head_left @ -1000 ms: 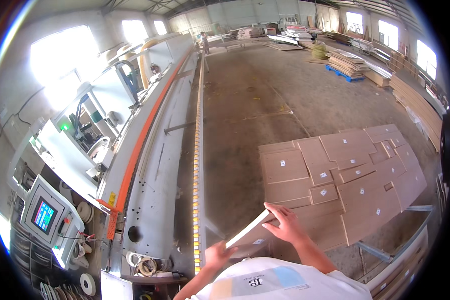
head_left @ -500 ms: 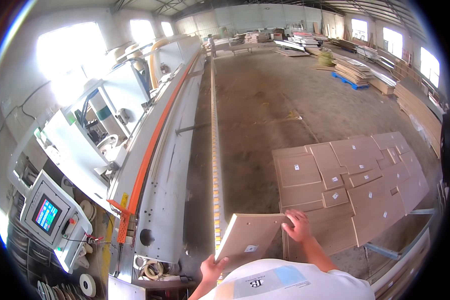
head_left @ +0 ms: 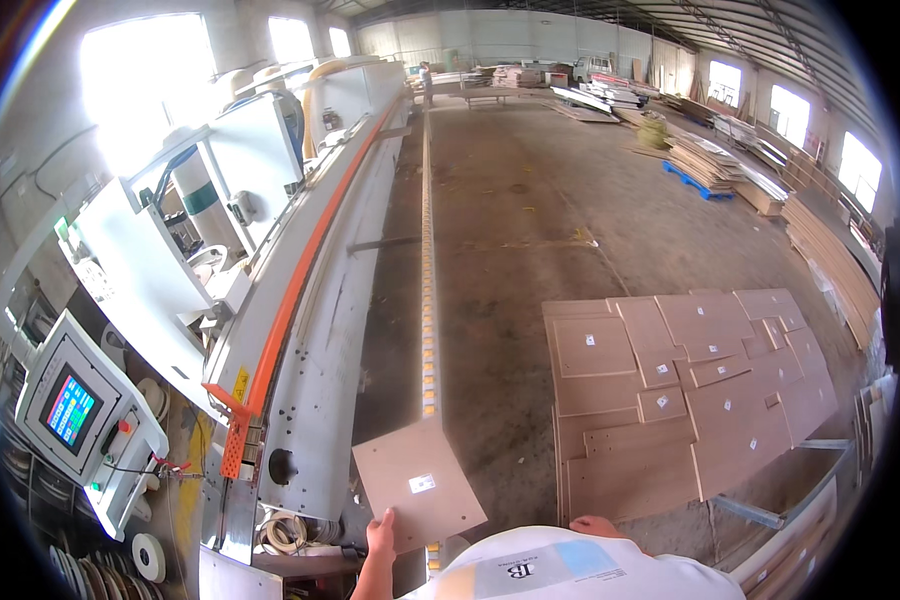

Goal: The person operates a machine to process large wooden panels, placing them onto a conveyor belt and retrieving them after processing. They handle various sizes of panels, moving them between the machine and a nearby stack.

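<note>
My left hand (head_left: 381,532) grips the lower left edge of a brown wood panel (head_left: 425,500), its thumb over the face. The panel is tilted, with a white label and small holes in its face. It lies partly over the near end of a roller rail (head_left: 429,370) with yellow rollers. My right hand (head_left: 594,526) is low beside my white shirt, which hides most of it. Its fingers cannot be made out. Right of it, many brown panels (head_left: 640,450) with white labels lie in a flat, overlapping layer.
On the left runs a long white machine (head_left: 330,400) with an orange strip (head_left: 300,310). A control panel (head_left: 70,410) with a lit screen stands at its near end, rolls of edging tape (head_left: 148,557) below it. Board stacks (head_left: 705,165) line the far right, and a person (head_left: 426,80) stands far back.
The panel has swung left and turned flatter, from upright before me to over the rail's end. My right hand has let go of its top corner and dropped back toward my body.
</note>
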`<action>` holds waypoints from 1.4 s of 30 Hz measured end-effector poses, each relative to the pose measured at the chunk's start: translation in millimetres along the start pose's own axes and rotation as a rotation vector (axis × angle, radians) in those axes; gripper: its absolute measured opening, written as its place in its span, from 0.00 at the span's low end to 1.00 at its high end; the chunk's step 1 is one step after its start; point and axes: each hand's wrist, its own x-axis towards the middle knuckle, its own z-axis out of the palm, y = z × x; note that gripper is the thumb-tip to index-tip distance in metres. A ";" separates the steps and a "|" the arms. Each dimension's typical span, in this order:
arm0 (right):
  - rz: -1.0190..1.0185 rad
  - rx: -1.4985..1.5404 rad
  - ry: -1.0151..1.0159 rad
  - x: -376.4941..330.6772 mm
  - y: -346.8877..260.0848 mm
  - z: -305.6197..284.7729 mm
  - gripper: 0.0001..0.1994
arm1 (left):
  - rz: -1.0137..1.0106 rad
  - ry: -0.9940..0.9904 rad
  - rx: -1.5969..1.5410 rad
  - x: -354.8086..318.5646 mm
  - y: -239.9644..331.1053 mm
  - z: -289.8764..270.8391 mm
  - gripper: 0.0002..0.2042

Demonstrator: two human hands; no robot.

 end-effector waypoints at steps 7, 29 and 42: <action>-0.008 0.243 -0.187 19.9 139.8 55.1 0.19 | -0.068 -0.053 0.050 5.1 0.2 4.7 0.19; -0.070 0.191 -0.143 42.7 42.4 16.3 0.22 | 0.209 -0.076 0.183 -11.7 12.0 44.0 0.26; -0.040 0.896 -0.158 70.2 157.5 48.4 0.17 | -0.020 -0.276 0.115 -3.7 -7.7 25.6 0.23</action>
